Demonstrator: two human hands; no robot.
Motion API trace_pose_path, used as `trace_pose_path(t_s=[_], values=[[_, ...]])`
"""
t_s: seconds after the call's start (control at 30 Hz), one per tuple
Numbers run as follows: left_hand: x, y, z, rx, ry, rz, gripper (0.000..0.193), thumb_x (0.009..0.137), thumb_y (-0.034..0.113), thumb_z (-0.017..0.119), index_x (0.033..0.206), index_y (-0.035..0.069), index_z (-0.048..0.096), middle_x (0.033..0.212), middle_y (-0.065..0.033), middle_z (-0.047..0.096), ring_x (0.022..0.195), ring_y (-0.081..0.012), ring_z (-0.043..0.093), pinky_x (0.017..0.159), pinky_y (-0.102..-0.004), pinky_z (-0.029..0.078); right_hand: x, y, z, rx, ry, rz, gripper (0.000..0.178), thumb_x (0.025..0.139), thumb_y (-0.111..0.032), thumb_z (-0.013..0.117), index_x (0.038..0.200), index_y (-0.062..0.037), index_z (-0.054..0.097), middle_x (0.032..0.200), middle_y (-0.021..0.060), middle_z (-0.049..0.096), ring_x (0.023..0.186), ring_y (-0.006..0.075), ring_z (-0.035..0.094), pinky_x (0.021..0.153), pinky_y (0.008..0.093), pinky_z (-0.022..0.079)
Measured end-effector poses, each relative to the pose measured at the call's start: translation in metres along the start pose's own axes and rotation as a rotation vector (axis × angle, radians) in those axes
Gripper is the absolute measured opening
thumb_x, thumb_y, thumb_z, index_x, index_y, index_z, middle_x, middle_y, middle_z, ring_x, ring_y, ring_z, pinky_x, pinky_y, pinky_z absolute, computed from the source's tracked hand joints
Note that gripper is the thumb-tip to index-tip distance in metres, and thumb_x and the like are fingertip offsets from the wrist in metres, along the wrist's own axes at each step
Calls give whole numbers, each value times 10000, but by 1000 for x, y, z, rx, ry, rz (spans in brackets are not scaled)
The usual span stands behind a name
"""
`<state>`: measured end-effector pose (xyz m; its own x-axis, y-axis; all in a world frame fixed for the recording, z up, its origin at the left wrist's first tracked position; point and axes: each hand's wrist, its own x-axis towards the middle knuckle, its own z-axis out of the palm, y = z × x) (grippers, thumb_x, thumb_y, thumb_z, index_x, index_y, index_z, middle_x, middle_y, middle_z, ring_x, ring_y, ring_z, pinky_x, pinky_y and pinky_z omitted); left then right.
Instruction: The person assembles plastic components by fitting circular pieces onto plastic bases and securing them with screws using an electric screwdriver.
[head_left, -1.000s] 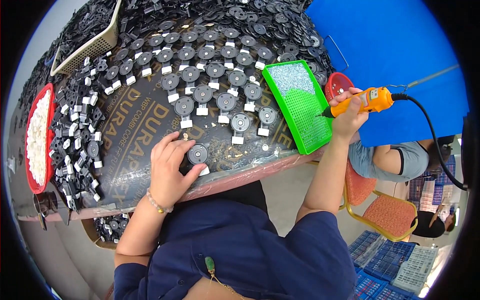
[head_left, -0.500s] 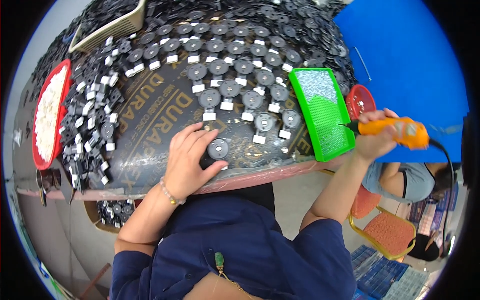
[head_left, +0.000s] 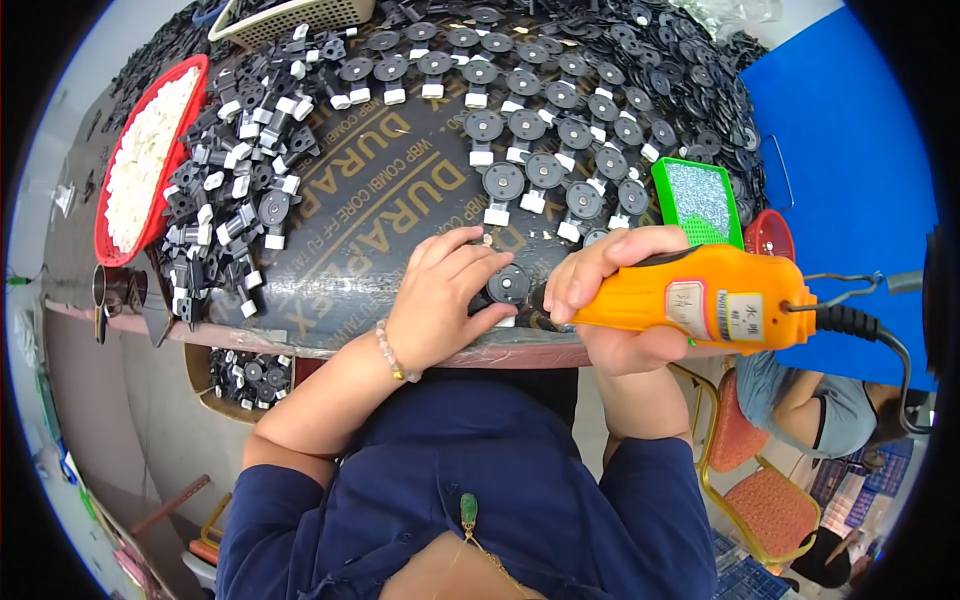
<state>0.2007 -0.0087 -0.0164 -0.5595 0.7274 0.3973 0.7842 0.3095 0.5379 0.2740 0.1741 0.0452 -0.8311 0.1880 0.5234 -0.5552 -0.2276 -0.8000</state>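
My left hand (head_left: 445,300) lies at the table's near edge, thumb and fingers curled about a black disc-shaped part (head_left: 509,284) with a white block, steadying it on the tabletop. An orange electric screwdriver (head_left: 700,300) is gripped in my right hand (head_left: 630,350), fingers wrapped round its front end. It points left toward that part; its tip is hidden behind my fingers. Behind the tool, a green tray (head_left: 661,185) of small silver screws is partly covered. Ahead of my hands, similar assembled parts (head_left: 503,181) stand in curved rows.
Loose black pieces with white blocks (head_left: 240,160) are heaped on the left, beside a red basket (head_left: 182,150) of white pieces. Black discs (head_left: 690,90) pile up at the far right. A red bowl (head_left: 768,232) sits near the tray. The screwdriver's cord (head_left: 905,365) trails right.
My right hand has brought the screwdriver left from the green tray to beside the part at my left hand. The left hand stays round that part. The whole view has shifted.
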Motion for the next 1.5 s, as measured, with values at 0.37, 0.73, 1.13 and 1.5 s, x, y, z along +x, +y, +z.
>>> trace_pose_path(t_s=[0.37,0.73,1.13,1.5], values=[[-2,-1,1,-29,-13,-9,527,749,273,851,1217,94,686,1177,-56,665,1269,-308,544,1044,-473,413,-2,6,4,-26,20,35,781,818,-758,654,1137,-75,450,822,76,593,608,190,625,583,332,550],[-4,-2,1,-28,21,-9,511,735,259,839,1193,88,688,1156,-76,662,1252,-295,558,1031,-450,421,-2,8,26,-58,54,131,696,816,-636,773,1071,-53,491,789,101,597,623,208,620,559,337,529],[-120,-38,-173,-470,-812,-357,457,819,323,803,1152,27,696,1052,-163,719,1011,-330,680,903,-427,530,8,-48,-33,-29,-44,-142,726,891,-682,658,1189,-43,487,803,63,576,552,142,547,475,270,463],[-183,-68,-185,-400,-682,-789,440,841,271,819,1166,-8,717,1023,-188,749,920,-337,713,844,-395,555,0,-37,-48,-127,91,-121,674,939,-653,614,1216,-51,491,826,77,570,591,156,570,504,266,461]])
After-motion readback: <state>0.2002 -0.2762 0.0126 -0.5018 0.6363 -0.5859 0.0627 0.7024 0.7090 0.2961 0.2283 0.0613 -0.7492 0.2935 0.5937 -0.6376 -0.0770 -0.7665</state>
